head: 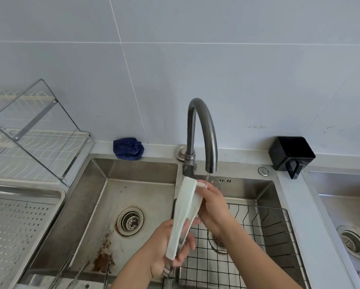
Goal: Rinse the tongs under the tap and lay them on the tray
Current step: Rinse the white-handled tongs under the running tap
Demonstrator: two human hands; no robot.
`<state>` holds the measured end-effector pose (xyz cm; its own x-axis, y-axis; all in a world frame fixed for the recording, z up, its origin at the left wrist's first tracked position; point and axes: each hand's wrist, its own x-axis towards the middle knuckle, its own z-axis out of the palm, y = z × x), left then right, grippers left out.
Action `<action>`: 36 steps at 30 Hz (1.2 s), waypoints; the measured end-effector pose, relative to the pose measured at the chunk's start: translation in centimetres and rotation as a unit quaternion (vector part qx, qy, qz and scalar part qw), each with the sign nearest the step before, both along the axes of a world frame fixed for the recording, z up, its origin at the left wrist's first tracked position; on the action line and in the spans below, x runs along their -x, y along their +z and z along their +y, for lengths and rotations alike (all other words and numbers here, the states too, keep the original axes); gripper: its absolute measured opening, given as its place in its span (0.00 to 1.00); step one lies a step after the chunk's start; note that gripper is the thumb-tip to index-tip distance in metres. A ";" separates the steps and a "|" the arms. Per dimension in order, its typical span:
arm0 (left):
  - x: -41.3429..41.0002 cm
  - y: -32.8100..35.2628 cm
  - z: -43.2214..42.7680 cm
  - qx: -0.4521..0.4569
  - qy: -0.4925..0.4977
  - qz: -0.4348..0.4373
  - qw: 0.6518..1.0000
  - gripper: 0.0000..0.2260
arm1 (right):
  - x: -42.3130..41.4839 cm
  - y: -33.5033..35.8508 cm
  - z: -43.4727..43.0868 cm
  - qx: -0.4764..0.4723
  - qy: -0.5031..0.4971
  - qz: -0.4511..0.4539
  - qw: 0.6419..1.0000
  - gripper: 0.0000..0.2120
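White plastic tongs [184,213] stand nearly upright over the divider between the two sink basins. My left hand [164,253] grips their lower end. My right hand [213,207] holds the upper part, fingers on the tip just below the spout. The dark curved tap [204,130] runs a thin stream of water [207,178] onto my right fingers and the tongs' top. A perforated steel tray [18,226] lies at the left, beside the sink.
The left basin [116,197] has a drain strainer and rust stains. A black wire basket [258,236] sits in the right basin. A dish rack [35,138], a blue cloth [128,148] and a black holder [291,153] stand at the back. Another sink [348,215] is at far right.
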<state>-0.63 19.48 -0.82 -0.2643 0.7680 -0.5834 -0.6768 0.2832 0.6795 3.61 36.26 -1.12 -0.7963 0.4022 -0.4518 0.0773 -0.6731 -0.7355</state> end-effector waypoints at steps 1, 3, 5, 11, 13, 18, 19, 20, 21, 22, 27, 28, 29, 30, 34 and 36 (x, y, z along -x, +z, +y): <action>0.0 0.1 -0.1 -0.013 -0.004 -0.004 1.000 0.17 | -0.1 0.1 0.0 0.034 0.000 0.020 0.999 0.07; 0.0 0.0 0.0 -0.036 0.013 -0.019 0.999 0.23 | 0.3 0.1 -0.1 -0.004 -0.008 0.012 1.000 0.06; 0.0 -0.1 0.2 -0.049 0.045 -0.046 0.997 0.26 | 0.8 0.0 -0.3 -0.112 -0.051 -0.039 0.992 0.07; -0.1 0.2 -0.5 -0.037 0.043 0.098 0.994 0.32 | 0.6 0.2 -1.2 -0.218 -0.068 -0.088 0.970 0.06; -0.1 0.2 -0.3 -0.011 0.076 0.110 0.991 0.27 | 0.1 -0.1 -2.2 -0.214 -0.004 -0.073 0.974 0.10; -0.1 1.3 0.9 -0.007 0.112 0.134 0.985 0.17 | 0.1 -0.3 -2.6 -0.245 -0.002 -0.088 0.966 0.04; -0.2 1.5 1.1 -0.003 0.109 0.142 0.984 0.18 | 0.4 -0.2 -2.3 -0.257 -0.029 -0.103 0.961 0.03; -0.2 1.7 1.3 0.003 0.106 0.149 0.983 0.19 | 0.7 -0.1 -2.1 -0.276 -0.052 -0.122 0.952 0.06; -0.2 1.7 1.4 0.009 0.105 0.156 0.982 0.20 | 0.9 0.0 -2.1 -0.294 -0.068 -0.137 0.943 0.07; -0.2 1.8 1.5 0.016 0.105 0.162 0.981 0.21 | 1.0 -0.1 -2.3 -0.297 -0.082 -0.140 0.941 0.06; -0.7 1.5 1.2 0.066 0.123 0.181 0.973 0.19 | 0.4 -1.2 -3.3 -0.284 -0.015 -0.132 0.950 0.09; -0.8 1.5 1.1 0.071 0.120 0.192 0.971 0.19 | 0.5 -1.2 -3.0 -0.298 -0.021 -0.139 0.944 0.09; -1.0 1.5 1.1 0.074 0.115 0.205 0.969 0.19 | 0.8 -1.1 -2.4 -0.315 -0.041 -0.149 0.937 0.08; -1.1 1.5 1.1 0.077 0.110 0.217 0.967 0.19 | 1.1 -1.0 -1.8 -0.333 -0.065 -0.160 0.927 0.06; -0.7 1.8 1.1 0.087 0.103 0.238 0.962 0.21 | 1.7 -0.6 -0.8 -0.335 -0.091 -0.145 0.926 0.06; -0.1 2.0 0.9 0.088 0.115 0.224 0.964 0.22 | 1.2 -0.9 -1.9 -0.276 -0.035 -0.109 0.954 0.17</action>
